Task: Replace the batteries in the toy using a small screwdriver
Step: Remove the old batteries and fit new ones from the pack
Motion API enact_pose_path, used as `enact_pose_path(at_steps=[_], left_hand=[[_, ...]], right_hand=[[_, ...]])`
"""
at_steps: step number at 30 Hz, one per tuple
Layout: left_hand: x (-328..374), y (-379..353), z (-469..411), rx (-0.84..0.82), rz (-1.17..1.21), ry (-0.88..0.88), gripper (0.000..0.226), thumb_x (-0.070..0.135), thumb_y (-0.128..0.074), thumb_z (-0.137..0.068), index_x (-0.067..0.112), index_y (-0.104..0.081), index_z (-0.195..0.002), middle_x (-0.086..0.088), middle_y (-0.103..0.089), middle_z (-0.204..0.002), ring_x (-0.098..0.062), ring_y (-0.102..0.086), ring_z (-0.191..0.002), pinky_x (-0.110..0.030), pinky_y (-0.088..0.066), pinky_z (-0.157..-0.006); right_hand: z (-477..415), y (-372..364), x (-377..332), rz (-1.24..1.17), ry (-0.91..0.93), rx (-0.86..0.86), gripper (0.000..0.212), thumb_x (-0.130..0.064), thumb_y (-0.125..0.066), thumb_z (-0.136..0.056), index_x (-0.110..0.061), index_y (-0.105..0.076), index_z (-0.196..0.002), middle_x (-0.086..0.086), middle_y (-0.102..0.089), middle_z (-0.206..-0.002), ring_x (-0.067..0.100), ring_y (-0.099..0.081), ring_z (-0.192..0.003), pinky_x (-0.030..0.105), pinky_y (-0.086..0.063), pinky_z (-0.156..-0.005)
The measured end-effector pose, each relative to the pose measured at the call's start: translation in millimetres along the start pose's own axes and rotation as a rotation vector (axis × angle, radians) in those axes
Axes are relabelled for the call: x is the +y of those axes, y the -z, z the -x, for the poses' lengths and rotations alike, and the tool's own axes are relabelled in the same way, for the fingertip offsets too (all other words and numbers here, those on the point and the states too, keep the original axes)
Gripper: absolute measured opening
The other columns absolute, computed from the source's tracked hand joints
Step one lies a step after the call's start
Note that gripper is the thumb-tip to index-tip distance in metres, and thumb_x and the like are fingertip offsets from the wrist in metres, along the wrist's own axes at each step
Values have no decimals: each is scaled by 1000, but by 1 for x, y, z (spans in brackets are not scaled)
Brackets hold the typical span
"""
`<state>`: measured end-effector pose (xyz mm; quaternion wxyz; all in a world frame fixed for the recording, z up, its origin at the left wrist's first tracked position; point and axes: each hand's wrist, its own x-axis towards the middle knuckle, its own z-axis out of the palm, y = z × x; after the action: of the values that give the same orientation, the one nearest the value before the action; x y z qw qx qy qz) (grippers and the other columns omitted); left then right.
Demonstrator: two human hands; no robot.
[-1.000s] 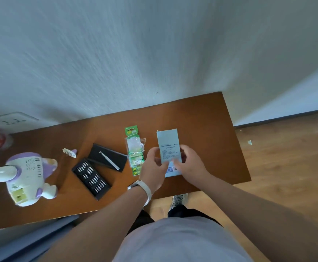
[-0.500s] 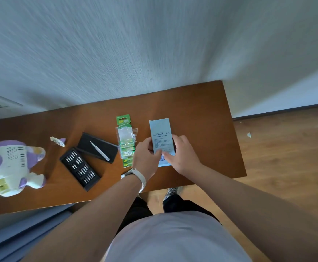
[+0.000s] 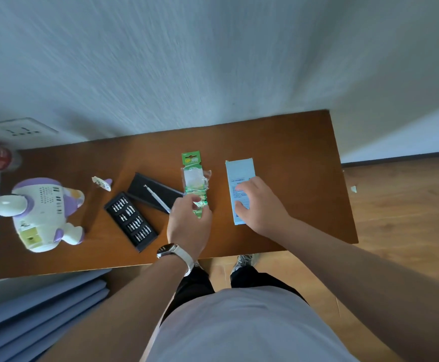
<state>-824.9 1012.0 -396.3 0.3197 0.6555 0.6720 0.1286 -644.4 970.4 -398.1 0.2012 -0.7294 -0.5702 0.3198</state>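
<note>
Far left on the table [image 3: 291, 152]: toy [image 3: 43, 212] lying untouched, well apart from both hands. Next, bit tray [image 3: 130, 220] and screwdriver [image 3: 157, 199] laid ready. Then left hand [image 3: 188, 226] pinching battery pack [image 3: 194, 182] at its lower end, probably to free cells. Rightmost, right hand [image 3: 261, 209] flat, pressing box [image 3: 239, 173] down.

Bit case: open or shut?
Open. The bit tray lies with its rows of bits exposed; its black cover lies beside it, with a screwdriver resting on top.
</note>
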Motion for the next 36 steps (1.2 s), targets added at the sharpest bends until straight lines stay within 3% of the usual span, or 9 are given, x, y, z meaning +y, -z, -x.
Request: enact_pose_path(at_steps=[5,8,12,16,22,29,36], left_hand=[[-9,12,-4,-53,-153,99,46,46,-64,-89,19,-56,-125,-2,-55,-120,-22,-52,-115,-43,-49,-95],[-13,11,-10,-72,-247,96,55,55,-63,-87,21,-52,-129,-2,-54,-125,-24,-53,-117,-44,-47,-97],[-13,1,-18,-47,-349,101,63,68,-63,-81,20,-51,-120,-2,-58,-115,-26,-59,-110,-44,-45,-92],[-13,-8,-19,-7,-307,77,56,62,-64,-81,19,-50,-114,-2,-59,-109,-28,-62,-105,-43,-46,-84],[-19,-9,-13,-35,-171,84,50,50,-68,-80,21,-50,-117,-2,-57,-113,-26,-61,-102,-33,-41,-70],[-20,-3,-10,-41,-84,90,49,50,-66,-83,21,-51,-119,-1,-58,-112,-23,-59,-97,-33,-49,-72],[-21,-3,-8,-9,-76,92,48,51,-66,-83,21,-52,-117,-2,-59,-112,-25,-61,-97,-39,-55,-75]], right_hand=[[-23,-14,-24,217,139,-2,28,-22,-65,-92,-9,-67,-116,10,-61,-111,28,-59,-98,36,-43,-81],[-37,-25,-32,366,146,-36,31,-31,-58,-94,-15,-66,-121,5,-61,-116,25,-56,-105,43,-41,-91],[-49,-33,-39,473,144,-56,32,-33,-52,-95,-18,-65,-120,2,-60,-113,25,-52,-105,43,-32,-92],[-52,-37,-44,448,151,-42,28,-31,-51,-95,-20,-66,-115,1,-61,-105,24,-54,-99,38,-24,-89],[-59,-40,-50,398,158,-99,24,-29,-52,-95,-21,-67,-111,1,-63,-101,24,-57,-95,37,-24,-89],[-65,-44,-53,373,124,-197,26,-36,-57,-94,-21,-61,-114,1,-58,-110,23,-56,-100,40,-28,-91],[-72,-43,-58,377,47,-294,12,-33,-56,-96,-23,-56,-103,1,-59,-105,24,-56,-95,39,-28,-85]])
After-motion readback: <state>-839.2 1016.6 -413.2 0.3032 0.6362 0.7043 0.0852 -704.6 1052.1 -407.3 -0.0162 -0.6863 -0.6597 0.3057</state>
